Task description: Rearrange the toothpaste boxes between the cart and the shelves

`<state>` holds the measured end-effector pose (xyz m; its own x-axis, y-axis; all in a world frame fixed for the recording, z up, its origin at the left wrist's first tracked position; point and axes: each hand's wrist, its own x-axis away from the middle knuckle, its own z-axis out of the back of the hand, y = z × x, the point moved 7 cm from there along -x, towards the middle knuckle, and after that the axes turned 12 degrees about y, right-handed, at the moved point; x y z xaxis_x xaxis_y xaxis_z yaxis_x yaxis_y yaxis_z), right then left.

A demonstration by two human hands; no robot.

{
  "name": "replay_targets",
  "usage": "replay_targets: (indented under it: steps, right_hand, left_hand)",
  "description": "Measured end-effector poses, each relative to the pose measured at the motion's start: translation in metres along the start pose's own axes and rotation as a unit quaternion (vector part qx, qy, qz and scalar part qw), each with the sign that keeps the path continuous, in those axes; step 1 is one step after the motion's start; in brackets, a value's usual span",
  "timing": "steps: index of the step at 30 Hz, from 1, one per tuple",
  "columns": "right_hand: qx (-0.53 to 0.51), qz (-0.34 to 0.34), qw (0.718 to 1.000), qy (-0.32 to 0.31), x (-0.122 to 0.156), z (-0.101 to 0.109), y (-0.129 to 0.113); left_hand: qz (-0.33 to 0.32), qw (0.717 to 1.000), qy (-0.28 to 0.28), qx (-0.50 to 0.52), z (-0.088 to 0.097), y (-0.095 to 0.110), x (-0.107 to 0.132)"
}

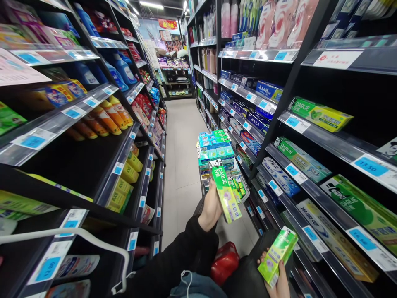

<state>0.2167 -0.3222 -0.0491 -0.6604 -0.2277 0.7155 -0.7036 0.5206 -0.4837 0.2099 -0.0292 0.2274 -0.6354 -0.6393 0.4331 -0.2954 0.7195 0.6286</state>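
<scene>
My left hand [211, 210] is closed around a long green and yellow toothpaste box [228, 194] marked DARLIE, tilted in front of the stacked cartons. Lower down on the right, my right hand [279, 279] grips another green toothpaste box [278, 255], held close to the shelf edge. Beyond my left hand stands a stack of blue-green toothpaste boxes [215, 142] in a wire basket or cart [247, 193]. Several smaller green boxes [238, 188] lie there too, partly hidden by the held box.
Shelves on the right hold toothpaste boxes, among them a yellow-green DARLIE box [322, 116]. Left shelves carry orange bottles [108, 118] and yellow AXE packs [127, 178]. A red object [226, 260] sits by my legs. A white cable [93, 244] crosses the lower left.
</scene>
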Motion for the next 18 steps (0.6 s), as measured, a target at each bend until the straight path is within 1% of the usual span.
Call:
replay_targets:
  steps: [2, 4, 7, 10, 13, 15, 16, 17, 18]
  right_hand:
    - [0.000, -0.020, 0.999, 0.039, 0.003, 0.001, 0.001]
    - [0.012, -0.028, 0.998, 0.047, 0.006, -0.001, 0.000]
    - [0.018, -0.028, 0.999, 0.043, 0.011, -0.007, -0.002]
    - [-0.015, -0.035, 0.997, 0.061, 0.015, -0.008, -0.003]
    - [-0.026, -0.037, 0.997, 0.070, 0.015, -0.007, -0.003]
    - [-0.011, -0.033, 0.997, 0.063, 0.014, -0.006, -0.003]
    - [-0.001, -0.028, 0.998, 0.055, 0.012, -0.005, -0.003]
    - [0.010, -0.019, 0.999, 0.040, 0.012, -0.006, -0.003]
    - [0.019, -0.010, 0.999, 0.026, 0.011, -0.007, -0.004]
  left_hand:
    - [-0.028, 0.999, -0.040, 0.013, -0.007, 0.003, 0.002]
    - [-0.053, 0.997, -0.062, 0.018, -0.011, 0.007, 0.005]
    - [-0.084, 0.995, -0.049, 0.012, -0.012, 0.012, 0.009]
    - [-0.098, 0.995, -0.027, -0.018, -0.010, 0.016, 0.010]
    - [-0.113, 0.988, -0.047, -0.096, -0.010, 0.022, 0.007]
    - [-0.144, 0.969, -0.067, -0.191, -0.009, 0.029, 0.002]
    - [-0.170, 0.950, -0.068, -0.251, -0.007, 0.034, -0.002]
    - [-0.200, 0.925, -0.062, -0.317, -0.004, 0.040, -0.007]
    - [-0.228, 0.893, -0.052, -0.383, -0.002, 0.046, -0.014]
